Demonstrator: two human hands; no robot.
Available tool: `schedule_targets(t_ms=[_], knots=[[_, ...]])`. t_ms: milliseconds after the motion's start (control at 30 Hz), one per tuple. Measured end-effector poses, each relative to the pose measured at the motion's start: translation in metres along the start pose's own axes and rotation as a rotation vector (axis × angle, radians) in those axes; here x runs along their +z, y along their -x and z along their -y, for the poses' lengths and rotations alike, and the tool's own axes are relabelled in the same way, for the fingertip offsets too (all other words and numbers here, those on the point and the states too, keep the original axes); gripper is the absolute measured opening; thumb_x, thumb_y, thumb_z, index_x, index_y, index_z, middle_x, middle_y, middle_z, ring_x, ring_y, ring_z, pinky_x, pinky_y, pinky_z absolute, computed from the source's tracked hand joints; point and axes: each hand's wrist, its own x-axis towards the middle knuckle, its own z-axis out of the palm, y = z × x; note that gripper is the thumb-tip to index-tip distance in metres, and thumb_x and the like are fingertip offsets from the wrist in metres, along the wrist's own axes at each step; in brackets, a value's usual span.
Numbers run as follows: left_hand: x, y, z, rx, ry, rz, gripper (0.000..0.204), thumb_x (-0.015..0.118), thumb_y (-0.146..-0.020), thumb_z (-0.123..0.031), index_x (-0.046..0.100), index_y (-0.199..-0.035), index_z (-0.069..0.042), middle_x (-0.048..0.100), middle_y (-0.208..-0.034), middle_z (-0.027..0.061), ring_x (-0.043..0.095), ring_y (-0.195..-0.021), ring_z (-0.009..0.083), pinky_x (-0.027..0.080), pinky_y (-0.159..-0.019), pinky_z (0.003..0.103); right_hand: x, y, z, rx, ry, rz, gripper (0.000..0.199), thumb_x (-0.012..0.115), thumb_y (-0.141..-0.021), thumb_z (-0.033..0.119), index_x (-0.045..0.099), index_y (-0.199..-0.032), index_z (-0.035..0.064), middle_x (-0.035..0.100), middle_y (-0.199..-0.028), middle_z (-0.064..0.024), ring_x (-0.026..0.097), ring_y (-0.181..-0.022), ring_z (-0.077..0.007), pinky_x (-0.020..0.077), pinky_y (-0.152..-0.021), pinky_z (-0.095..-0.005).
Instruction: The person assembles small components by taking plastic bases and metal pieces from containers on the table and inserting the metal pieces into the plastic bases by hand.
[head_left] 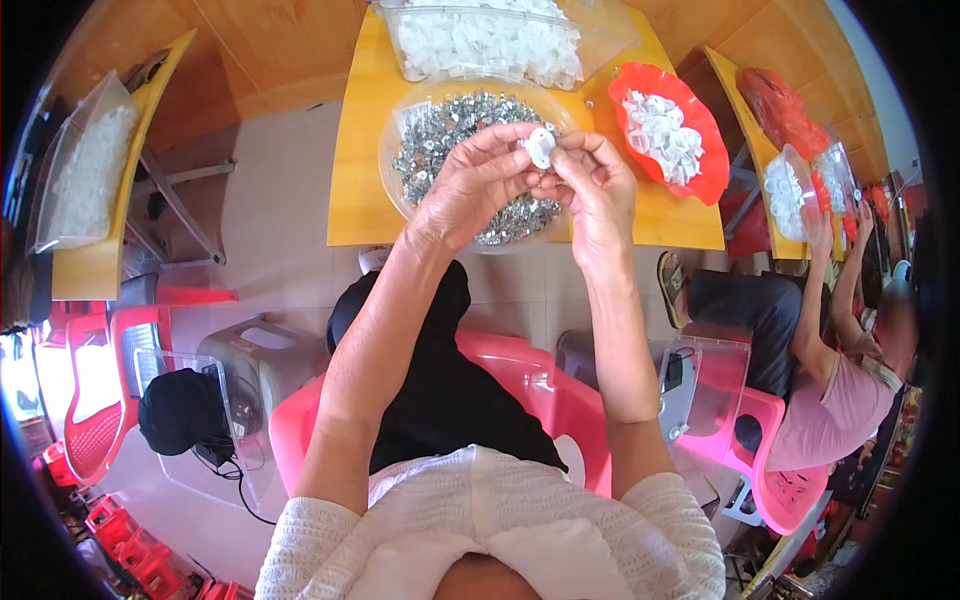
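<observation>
Both hands up at the round clear bowl, and here's the fine work: one small white plastic piece, held in front of the bowl's right half as seen from above. Left hand has its grip pinched on the piece from the left, thumb against fingertips; right hand is clamped on it from the other side, thumb pressing in. Is a metal part tucked between those fingertips? Can't tell, the fingers hide it. Loose metal parts fill the bowl; right of it on the tabletop, a red wavy-edged dish carries more white pieces. My call: this is the two-handed fitting or checking step, unfinished. The next move asks for steady pinches, the piece squared up, and light, even thumb pressure so it doesn't slip bowlward.
</observation>
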Motion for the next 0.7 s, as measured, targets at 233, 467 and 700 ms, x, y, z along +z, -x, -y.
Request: schedule_targets(t_ms=[233,467,700], knots=[[-0.004,-0.003,-0.001,0.016,0.138,-0.042,0.021,0.058,-0.085,-0.012,0.057,-0.105,-0.005,0.060,-0.095,0.0053,0.058,-0.085,0.0142,0.050,-0.076,0.029,-0.004,-0.003,-0.001,-0.051,0.130,0.034,0.010,0.059,-0.082,0.004,0.056,-0.090,0.0005,0.062,-0.076,-0.0068,0.059,-0.060,-0.0090,0.0511,-0.053,-0.0214],[-0.010,-0.002,-0.011,0.079,0.254,-0.042,0.029,0.056,-0.085,-0.011,0.048,-0.112,-0.004,0.057,-0.100,0.0078,0.057,-0.087,0.0182,0.049,-0.080,0.033,-0.018,-0.006,-0.018,-0.562,1.407,-0.031,0.015,0.064,-0.065,0.003,0.064,-0.079,0.0057,0.061,-0.079,-0.0070,0.052,-0.077,-0.0274,0.0376,-0.069,-0.0385],[-0.012,-0.001,-0.012,0.020,0.237,0.033,0.030,0.055,-0.085,-0.013,0.047,-0.112,-0.003,0.056,-0.099,0.0079,0.056,-0.084,0.0182,0.048,-0.079,0.032,-0.013,-0.001,-0.032,-0.505,1.528,0.128,0.013,0.065,-0.066,0.005,0.064,-0.078,0.0086,0.058,-0.076,-0.0064,0.052,-0.078,-0.0249,0.0366,-0.069,-0.0380]])
